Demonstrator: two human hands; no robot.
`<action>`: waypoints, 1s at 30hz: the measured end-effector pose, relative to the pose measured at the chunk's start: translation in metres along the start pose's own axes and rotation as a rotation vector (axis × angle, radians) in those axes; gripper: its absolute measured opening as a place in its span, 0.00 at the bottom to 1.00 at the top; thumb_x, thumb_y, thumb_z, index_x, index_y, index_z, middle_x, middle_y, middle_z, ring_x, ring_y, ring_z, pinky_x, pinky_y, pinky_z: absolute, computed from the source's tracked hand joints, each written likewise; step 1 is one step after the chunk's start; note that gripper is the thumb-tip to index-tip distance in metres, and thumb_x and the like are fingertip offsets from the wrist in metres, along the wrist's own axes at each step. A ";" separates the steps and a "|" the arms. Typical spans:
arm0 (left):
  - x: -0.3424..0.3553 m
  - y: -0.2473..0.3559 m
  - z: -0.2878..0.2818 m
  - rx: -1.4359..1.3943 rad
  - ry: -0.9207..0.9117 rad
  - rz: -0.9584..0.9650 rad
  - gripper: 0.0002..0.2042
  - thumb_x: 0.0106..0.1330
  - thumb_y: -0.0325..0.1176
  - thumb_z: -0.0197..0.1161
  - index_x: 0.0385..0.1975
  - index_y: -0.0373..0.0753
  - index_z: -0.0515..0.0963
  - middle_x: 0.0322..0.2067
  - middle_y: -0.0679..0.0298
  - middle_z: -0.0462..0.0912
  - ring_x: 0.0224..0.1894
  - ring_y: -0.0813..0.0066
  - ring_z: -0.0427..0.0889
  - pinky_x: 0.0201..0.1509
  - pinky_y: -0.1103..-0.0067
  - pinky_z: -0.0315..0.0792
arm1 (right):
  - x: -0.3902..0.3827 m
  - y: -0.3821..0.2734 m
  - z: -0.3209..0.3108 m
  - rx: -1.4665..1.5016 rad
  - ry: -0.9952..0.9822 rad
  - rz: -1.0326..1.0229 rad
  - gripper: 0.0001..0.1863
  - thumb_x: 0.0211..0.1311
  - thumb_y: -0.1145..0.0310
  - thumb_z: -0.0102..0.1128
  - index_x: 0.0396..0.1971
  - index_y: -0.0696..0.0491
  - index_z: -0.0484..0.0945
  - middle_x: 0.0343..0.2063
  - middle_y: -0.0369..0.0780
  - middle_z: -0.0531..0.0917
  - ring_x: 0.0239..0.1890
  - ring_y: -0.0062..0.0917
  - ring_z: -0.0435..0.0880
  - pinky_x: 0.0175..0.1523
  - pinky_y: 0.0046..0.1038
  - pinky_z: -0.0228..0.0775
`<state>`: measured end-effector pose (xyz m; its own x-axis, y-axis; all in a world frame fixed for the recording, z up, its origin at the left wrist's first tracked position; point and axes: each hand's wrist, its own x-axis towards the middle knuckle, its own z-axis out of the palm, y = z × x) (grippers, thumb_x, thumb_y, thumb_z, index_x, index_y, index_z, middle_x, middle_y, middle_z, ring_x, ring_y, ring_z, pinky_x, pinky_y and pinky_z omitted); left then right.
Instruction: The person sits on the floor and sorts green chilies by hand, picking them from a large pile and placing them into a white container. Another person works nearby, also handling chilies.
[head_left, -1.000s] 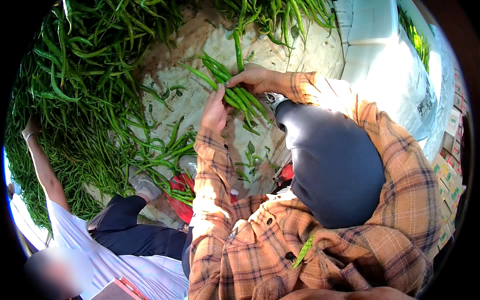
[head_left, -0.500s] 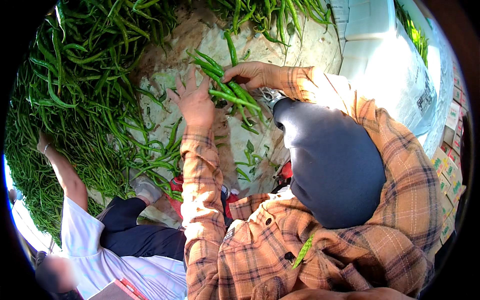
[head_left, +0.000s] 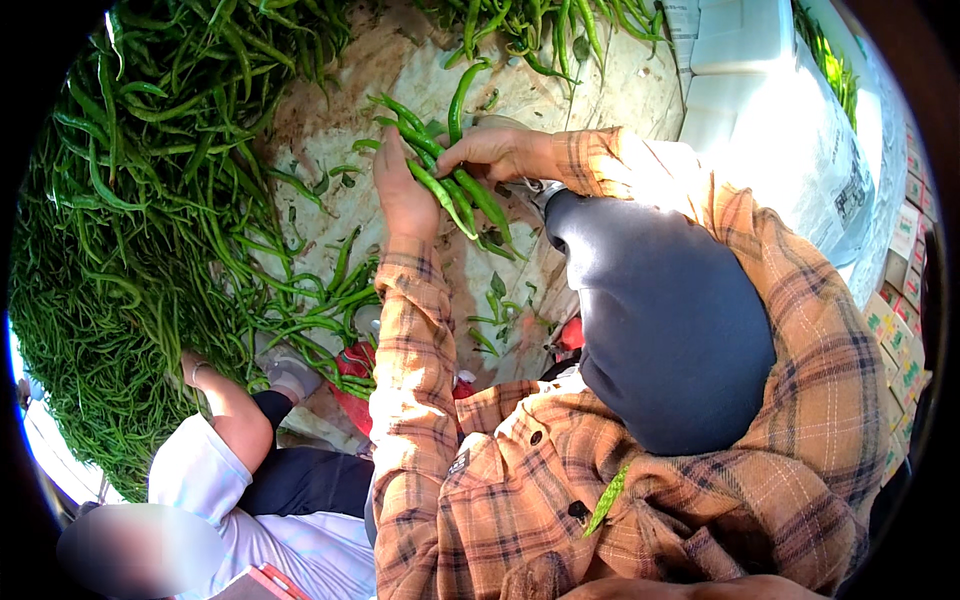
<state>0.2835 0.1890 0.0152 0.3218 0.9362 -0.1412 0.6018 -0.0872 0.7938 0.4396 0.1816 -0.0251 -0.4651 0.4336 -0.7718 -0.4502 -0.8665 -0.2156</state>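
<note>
Several long green chili peppers (head_left: 486, 203) form a loose bunch between my two hands over the pale ground sheet. My right hand (head_left: 497, 150) grips them from the right, thumb and fingers bent round the bunch. On the other side my left hand (head_left: 408, 203) is closed against the same peppers; its thumb is mostly hidden. One curved pepper (head_left: 460, 100) sticks up from the bunch beside my right fingers. A big heap of green chili peppers (head_left: 130, 250) lies to the left, and more peppers (head_left: 540, 35) lie at the far side.
A person (head_left: 240, 450) in a white top sits at the lower left, one hand (head_left: 195, 370) at the heap. White boxes with plastic wrap (head_left: 770, 130) stand at the right, beside stacked printed cartons (head_left: 900, 350). Loose peppers and leaves (head_left: 498, 310) litter the pale sheet (head_left: 350, 70).
My left hand has gone from spread fingers to closed against the bunch. My right hand keeps hold of the peppers. The other person's arm has moved nearer along the heap.
</note>
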 end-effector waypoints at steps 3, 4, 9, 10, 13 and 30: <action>-0.002 -0.011 -0.001 0.016 -0.101 0.126 0.24 0.61 0.24 0.51 0.60 0.29 0.62 0.55 0.47 0.70 0.56 0.57 0.70 0.61 0.71 0.62 | 0.001 -0.006 -0.003 0.021 0.044 -0.007 0.05 0.51 0.75 0.66 0.28 0.58 0.79 0.26 0.41 0.84 0.26 0.26 0.82 0.36 0.30 0.79; -0.007 -0.028 0.004 -0.017 -0.113 0.101 0.25 0.62 0.25 0.51 0.61 0.29 0.61 0.58 0.48 0.68 0.60 0.59 0.68 0.64 0.71 0.60 | 0.004 -0.008 -0.003 0.028 0.028 -0.002 0.05 0.51 0.75 0.66 0.27 0.58 0.79 0.26 0.41 0.84 0.26 0.26 0.82 0.36 0.30 0.79; -0.011 -0.029 0.002 -1.137 -0.165 -0.400 0.25 0.67 0.25 0.44 0.65 0.31 0.56 0.64 0.51 0.60 0.64 0.65 0.62 0.66 0.73 0.59 | -0.001 -0.004 -0.002 0.004 -0.003 0.031 0.07 0.51 0.78 0.65 0.31 0.60 0.79 0.28 0.43 0.84 0.28 0.29 0.83 0.38 0.31 0.79; -0.012 -0.022 0.007 -1.173 -0.089 -0.401 0.25 0.67 0.25 0.44 0.65 0.31 0.55 0.64 0.51 0.60 0.64 0.66 0.63 0.65 0.74 0.60 | 0.000 -0.003 -0.001 0.013 -0.002 0.022 0.09 0.50 0.79 0.65 0.33 0.61 0.78 0.29 0.43 0.84 0.29 0.31 0.84 0.38 0.32 0.79; -0.017 -0.013 0.024 -1.040 0.154 -0.345 0.26 0.68 0.24 0.47 0.66 0.32 0.52 0.66 0.51 0.57 0.64 0.67 0.61 0.63 0.74 0.62 | 0.010 0.004 -0.005 0.006 -0.091 0.018 0.11 0.50 0.79 0.65 0.35 0.61 0.78 0.30 0.43 0.84 0.29 0.31 0.83 0.37 0.31 0.79; -0.009 -0.053 0.010 -1.511 -0.077 -0.786 0.16 0.64 0.27 0.55 0.49 0.23 0.70 0.46 0.50 0.78 0.47 0.60 0.78 0.50 0.67 0.75 | 0.000 0.012 -0.001 -0.193 -0.245 -0.065 0.15 0.55 0.77 0.61 0.44 0.58 0.75 0.38 0.40 0.82 0.38 0.26 0.81 0.45 0.27 0.75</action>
<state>0.2557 0.1820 -0.0313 0.3672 0.5710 -0.7342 -0.5421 0.7728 0.3299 0.4349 0.1715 -0.0285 -0.6207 0.5158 -0.5905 -0.3427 -0.8559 -0.3873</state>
